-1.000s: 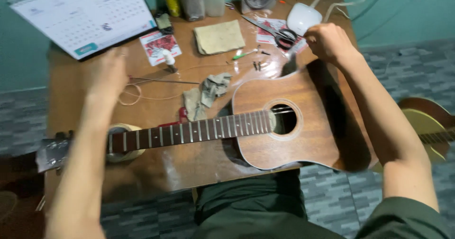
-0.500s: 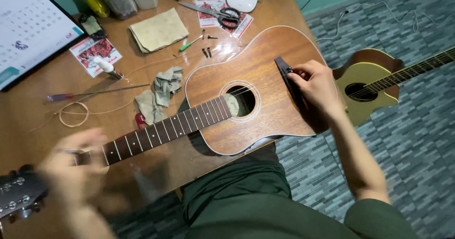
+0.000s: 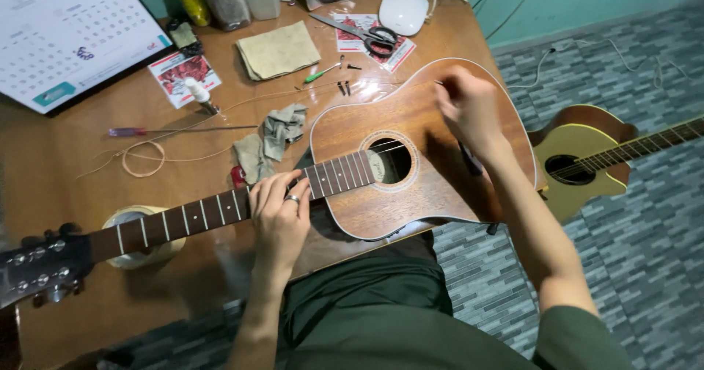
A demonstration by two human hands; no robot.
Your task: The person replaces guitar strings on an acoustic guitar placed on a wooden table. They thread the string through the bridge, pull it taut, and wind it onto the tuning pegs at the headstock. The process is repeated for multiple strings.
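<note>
A brown acoustic guitar (image 3: 411, 187) lies flat across the wooden table (image 3: 66, 187) and my lap, its headstock (image 3: 37, 264) at the far left. My left hand (image 3: 282, 212), with a ring on it, lies over the neck and grips it close to where the neck meets the body. On the body by the bridge (image 3: 469, 157), my right hand (image 3: 466, 106) has its fingers pinched on what looks like a small dark pin (image 3: 438, 82). Thin strings (image 3: 389, 147) cross the sound hole.
A tape roll (image 3: 136, 231) props the neck. On the table lie a grey rag (image 3: 268, 139), coiled string (image 3: 143, 157), red-handled screwdriver (image 3: 128, 131), small pins (image 3: 343, 87), scissors (image 3: 363, 36), folded cloth (image 3: 279, 49) and calendar (image 3: 66, 36). A second guitar (image 3: 579, 157) lies on the tiled floor.
My left hand has slid along the neck from near the headstock toward the body. My right hand has shifted up the bridge toward the far edge of the body.
</note>
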